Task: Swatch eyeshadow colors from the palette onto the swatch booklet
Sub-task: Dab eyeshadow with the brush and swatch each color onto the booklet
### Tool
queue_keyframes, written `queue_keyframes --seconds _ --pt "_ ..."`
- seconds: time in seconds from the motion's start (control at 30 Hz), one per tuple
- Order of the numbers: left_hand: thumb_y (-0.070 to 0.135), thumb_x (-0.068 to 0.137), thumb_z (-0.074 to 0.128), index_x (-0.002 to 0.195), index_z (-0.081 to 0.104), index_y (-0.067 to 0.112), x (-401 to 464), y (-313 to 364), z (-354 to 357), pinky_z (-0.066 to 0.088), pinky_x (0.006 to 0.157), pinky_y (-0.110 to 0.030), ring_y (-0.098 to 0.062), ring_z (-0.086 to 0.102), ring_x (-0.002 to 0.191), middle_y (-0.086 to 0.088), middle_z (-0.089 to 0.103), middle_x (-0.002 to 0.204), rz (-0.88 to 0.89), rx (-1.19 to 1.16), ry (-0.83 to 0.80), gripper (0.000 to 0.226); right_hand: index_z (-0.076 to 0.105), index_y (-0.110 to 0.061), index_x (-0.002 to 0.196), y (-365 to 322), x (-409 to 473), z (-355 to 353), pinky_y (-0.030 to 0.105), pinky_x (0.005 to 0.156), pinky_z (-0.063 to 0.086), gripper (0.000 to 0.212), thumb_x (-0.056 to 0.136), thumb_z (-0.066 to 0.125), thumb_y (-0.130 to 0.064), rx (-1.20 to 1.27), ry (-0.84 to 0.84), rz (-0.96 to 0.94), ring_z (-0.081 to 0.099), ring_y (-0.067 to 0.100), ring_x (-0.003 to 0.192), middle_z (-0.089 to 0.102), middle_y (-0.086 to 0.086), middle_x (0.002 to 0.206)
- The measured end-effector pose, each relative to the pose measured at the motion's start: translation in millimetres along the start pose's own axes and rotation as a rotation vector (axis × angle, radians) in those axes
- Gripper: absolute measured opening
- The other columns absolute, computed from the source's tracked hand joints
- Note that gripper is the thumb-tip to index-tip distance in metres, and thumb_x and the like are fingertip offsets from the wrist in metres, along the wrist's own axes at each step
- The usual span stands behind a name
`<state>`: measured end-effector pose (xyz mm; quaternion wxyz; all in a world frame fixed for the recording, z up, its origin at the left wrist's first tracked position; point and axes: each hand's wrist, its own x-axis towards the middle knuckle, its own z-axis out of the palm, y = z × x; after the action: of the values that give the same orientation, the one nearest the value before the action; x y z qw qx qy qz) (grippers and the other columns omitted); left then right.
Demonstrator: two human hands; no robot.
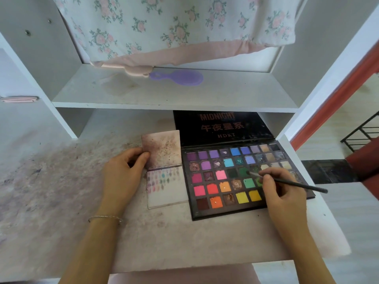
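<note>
Green's being loaded onto the brush [287, 182]

Brush is being pinched by the right hand [281, 189] over the palette [235, 210]; booklet [166, 193] flap's being gripped by the left hand [123, 171], page beside it roughly half swatched, lower half blank.

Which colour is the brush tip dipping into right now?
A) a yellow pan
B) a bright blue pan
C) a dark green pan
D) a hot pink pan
C: the brush, held in the right hand, has its tip on a dark green pan in the palette.
</note>
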<state>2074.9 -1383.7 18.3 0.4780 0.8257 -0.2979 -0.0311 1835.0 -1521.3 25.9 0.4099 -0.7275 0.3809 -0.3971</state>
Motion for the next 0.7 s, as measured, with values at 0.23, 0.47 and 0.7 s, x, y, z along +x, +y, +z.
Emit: queue_keyframes --seconds 0.23,0.47,0.7 --pt "0.015 0.087 0.059 0.098 0.069 0.011 -0.1 0.5 0.0 0.043 0.077 -0.025 -0.014 0.06 0.082 0.003 0.066 0.087 -0.011 -0.003 -0.007 0.016 0.053 -0.029 0.074 8.7 -1.4 -1.7 0.006 0.052 0.046 0.033 0.088 0.048 0.001 0.001 0.056 0.025 0.061 -0.003 0.072 0.062 -0.004 0.07" --pt "0.016 0.086 0.059 0.097 0.07 0.011 -0.1 -0.3 0.9 0.042 0.072 -0.022 -0.011 0.058 0.076 0.005 0.065 0.083 -0.017 -0.003 0.003 0.015 0.052 -0.032 0.073 7.6 -0.9 -0.2 0.004 0.055 0.044 0.034 0.087 0.05 -0.002 -0.095 -0.005 -0.005 0.059 -0.007 0.075 0.061 -0.01 0.069" --pt "0.016 0.086 0.059 0.096 0.07 0.011 -0.7 -0.3 0.6 0.039 0.068 -0.013 -0.007 0.057 0.074 0.004 0.064 0.081 -0.01 -0.003 0.006 0.015 0.053 -0.033 0.071 4.5 -2.6 -1.1 0.002 0.052 0.041 0.03 0.086 0.052 -0.007 -0.092 0.004 -0.03 0.06 -0.002 0.07 0.059 -0.009 0.064"
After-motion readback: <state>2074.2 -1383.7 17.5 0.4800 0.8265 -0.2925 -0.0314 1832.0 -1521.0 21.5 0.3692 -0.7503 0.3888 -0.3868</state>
